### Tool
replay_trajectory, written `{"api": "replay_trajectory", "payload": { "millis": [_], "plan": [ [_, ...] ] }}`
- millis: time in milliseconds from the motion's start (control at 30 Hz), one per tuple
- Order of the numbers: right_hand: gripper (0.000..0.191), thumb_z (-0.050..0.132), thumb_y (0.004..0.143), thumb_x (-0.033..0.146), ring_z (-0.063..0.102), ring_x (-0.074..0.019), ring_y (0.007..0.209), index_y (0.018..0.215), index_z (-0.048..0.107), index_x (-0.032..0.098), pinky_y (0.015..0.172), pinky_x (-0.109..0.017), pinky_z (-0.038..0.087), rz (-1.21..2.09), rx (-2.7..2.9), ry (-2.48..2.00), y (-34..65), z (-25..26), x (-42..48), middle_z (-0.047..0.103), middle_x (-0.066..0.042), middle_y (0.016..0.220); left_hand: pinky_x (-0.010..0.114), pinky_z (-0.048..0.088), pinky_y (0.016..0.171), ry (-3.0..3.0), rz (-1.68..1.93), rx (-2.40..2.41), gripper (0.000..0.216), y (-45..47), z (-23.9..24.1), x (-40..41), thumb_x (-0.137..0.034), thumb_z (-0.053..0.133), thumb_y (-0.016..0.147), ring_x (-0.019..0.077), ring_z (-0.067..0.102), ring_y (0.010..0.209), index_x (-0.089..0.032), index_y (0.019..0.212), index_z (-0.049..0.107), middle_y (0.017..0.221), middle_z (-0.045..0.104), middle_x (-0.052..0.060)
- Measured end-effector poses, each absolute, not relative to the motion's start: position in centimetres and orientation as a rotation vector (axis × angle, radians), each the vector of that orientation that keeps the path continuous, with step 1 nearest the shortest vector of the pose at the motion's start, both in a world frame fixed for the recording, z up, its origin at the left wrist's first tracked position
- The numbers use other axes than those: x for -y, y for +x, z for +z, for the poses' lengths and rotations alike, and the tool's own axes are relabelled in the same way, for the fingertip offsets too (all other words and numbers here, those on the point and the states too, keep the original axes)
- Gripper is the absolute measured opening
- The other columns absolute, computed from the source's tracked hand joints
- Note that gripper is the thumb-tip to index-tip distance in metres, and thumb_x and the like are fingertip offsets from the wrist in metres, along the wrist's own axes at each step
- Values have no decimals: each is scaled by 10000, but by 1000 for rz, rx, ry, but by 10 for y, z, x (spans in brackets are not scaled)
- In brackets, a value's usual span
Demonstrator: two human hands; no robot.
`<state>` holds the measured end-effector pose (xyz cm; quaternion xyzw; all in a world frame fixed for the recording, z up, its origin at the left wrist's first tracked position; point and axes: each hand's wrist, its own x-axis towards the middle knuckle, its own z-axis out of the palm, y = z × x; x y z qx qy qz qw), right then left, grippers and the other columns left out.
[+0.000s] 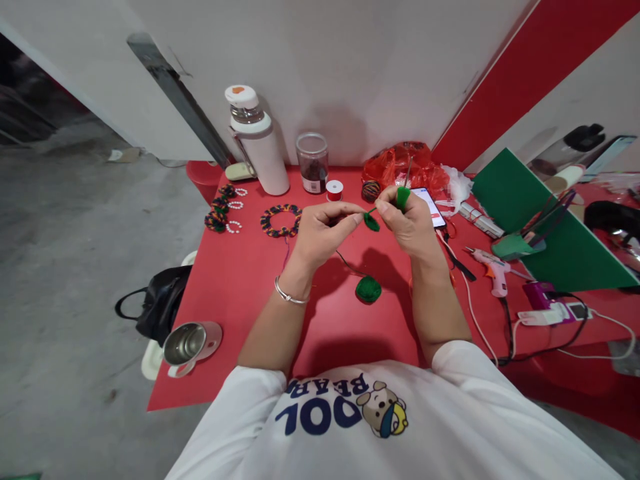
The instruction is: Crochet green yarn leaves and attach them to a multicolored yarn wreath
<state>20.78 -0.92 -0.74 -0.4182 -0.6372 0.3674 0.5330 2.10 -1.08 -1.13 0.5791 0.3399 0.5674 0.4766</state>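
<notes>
My left hand (324, 232) pinches the edge of a small green crocheted piece (371, 223) between thumb and forefinger. My right hand (409, 221) is closed around what looks like a crochet hook (409, 172), its thin shaft sticking up above the fingers. A bright green patch (403, 198) shows at those fingers; whether it is the hook's grip or a wrap cannot be made out. Both hands are held close together above the red table. A ball of green yarn (369, 290) rests below them, with a dark strand running up toward my left hand.
Behind my left hand lies a multicoloured braided ring (280, 221). A white thermos (265, 150), a clear jar (313, 163) and a red ribbon spool (335, 191) line the back. A steel mug (193, 347) stands front left. To the right are a phone (431, 208), glue gun (493, 270) and cables.
</notes>
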Motion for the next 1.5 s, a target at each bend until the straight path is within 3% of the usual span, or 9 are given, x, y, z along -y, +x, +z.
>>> {"api": "replay_trajectory", "payload": {
  "millis": [200, 367, 533, 700, 833, 967, 1267, 1400, 1500],
  "plan": [
    [406, 731, 923, 576, 466, -109, 632, 777, 609, 217, 611, -275, 401, 903, 1610, -944, 205, -7, 10, 541, 39, 681, 255, 364, 466, 1476, 1306, -854, 111, 23, -14, 11, -307, 895, 756, 92, 474, 492, -211, 796, 854, 605, 688, 13],
    [417, 732, 920, 589, 501, -113, 616, 775, 605, 219, 602, -275, 415, 965, 1600, -952, 205, -9, 8, 572, 40, 658, 258, 444, 518, 1480, 1313, -850, 74, 25, -17, 9, -274, 871, 754, 124, 580, 574, -205, 768, 848, 702, 761, 47],
    [441, 763, 886, 618, 467, -106, 608, 764, 629, 216, 587, -268, 407, 955, 1538, -947, 206, -10, 8, 545, 39, 667, 262, 425, 505, 1454, 1335, -854, 58, 24, -14, 9, -268, 882, 736, 112, 527, 541, -225, 754, 848, 655, 731, 24],
    [504, 687, 902, 713, 475, -107, 620, 908, 726, 210, 557, -263, 404, 996, 1448, -1011, 209, -8, 7, 638, -6, 783, 257, 445, 527, 1397, 1409, -885, 76, 23, -11, 9, -257, 888, 722, 115, 537, 561, -217, 726, 823, 632, 697, 8],
    [425, 901, 749, 546, 567, -125, 734, 987, 766, 221, 628, -262, 463, 973, 1528, -1048, 206, -5, 10, 712, -16, 906, 248, 494, 587, 1363, 1481, -897, 63, 24, -13, 6, -243, 842, 761, 115, 589, 604, -203, 733, 802, 668, 706, 12],
    [226, 856, 793, 386, 508, -110, 656, 918, 793, 208, 601, -268, 422, 958, 1545, -1086, 204, -5, 12, 684, 10, 771, 244, 512, 593, 1336, 1496, -914, 94, 24, -14, 4, -221, 811, 786, 119, 599, 602, -208, 703, 769, 644, 687, 11],
    [232, 860, 787, 413, 600, -149, 727, 884, 804, 210, 685, -305, 498, 949, 1527, -1115, 205, -7, 8, 725, -6, 787, 251, 544, 650, 1370, 1422, -912, 271, 23, -17, 3, -343, 968, 669, 140, 667, 711, -203, 852, 825, 811, 778, 42],
    [277, 872, 780, 438, 586, -141, 712, 927, 809, 213, 672, -299, 485, 940, 1510, -1109, 204, -6, 9, 725, -5, 798, 257, 551, 667, 1370, 1432, -870, 249, 22, -17, 2, -423, 918, 750, 139, 670, 691, -197, 771, 815, 736, 763, 47],
    [277, 858, 803, 467, 587, -141, 706, 884, 801, 209, 688, -304, 495, 964, 1517, -1082, 204, -4, 9, 718, -7, 772, 242, 512, 580, 1294, 1425, -876, 292, 23, -16, 1, -462, 928, 728, 136, 647, 639, -200, 740, 799, 677, 731, 39]
  ]
}}
